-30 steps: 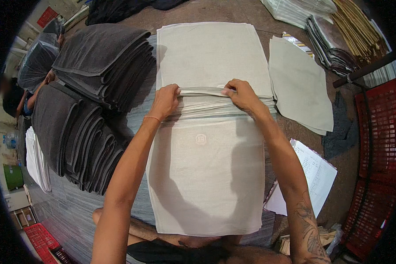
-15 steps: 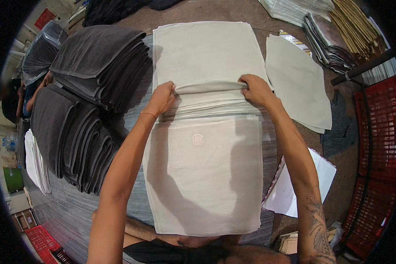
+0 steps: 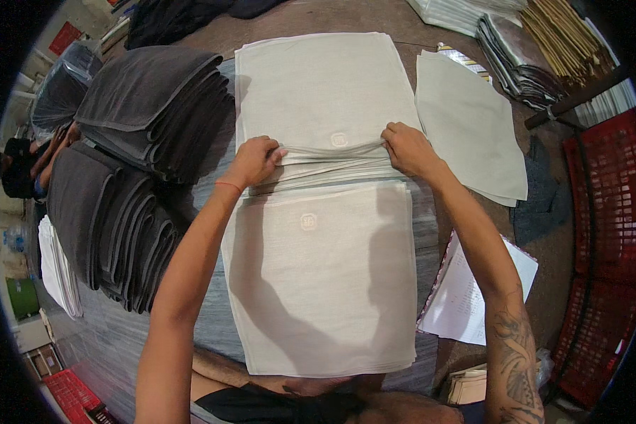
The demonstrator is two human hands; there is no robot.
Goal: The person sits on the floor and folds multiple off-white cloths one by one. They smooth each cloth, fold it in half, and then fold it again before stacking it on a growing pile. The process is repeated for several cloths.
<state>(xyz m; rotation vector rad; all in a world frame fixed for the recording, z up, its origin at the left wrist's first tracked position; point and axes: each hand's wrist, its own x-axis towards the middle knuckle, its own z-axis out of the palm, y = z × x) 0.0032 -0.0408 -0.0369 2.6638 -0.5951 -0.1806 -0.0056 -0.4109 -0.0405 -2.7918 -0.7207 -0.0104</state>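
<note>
Two stacks of cream cloth pieces lie one behind the other in front of me. On the far stack point(image 3: 321, 81), a small pale emblem point(image 3: 339, 139) shows close to the near edge of the top piece. My left hand point(image 3: 258, 161) pinches that edge at its left corner, and my right hand point(image 3: 408, 150) pinches it at the right. Between them the cloth edge sags slightly above several layered edges. The near stack point(image 3: 321, 297) lies flat, its own emblem point(image 3: 308, 222) toward the far side. Neither hand touches it.
Folded dark grey cloth stacks point(image 3: 148, 92) rise at the left, with white folded cloth point(image 3: 58, 265) beside them. To the right lie loose cream pieces point(image 3: 470, 127), a paper sheet point(image 3: 466, 297) and red crates point(image 3: 604, 205). Another person point(image 3: 32, 166) is at the far left.
The cloth edge between my hands, earlier raised in a fold, has come down flatter. An emblem now shows near it. The whole view has shifted slightly.
</note>
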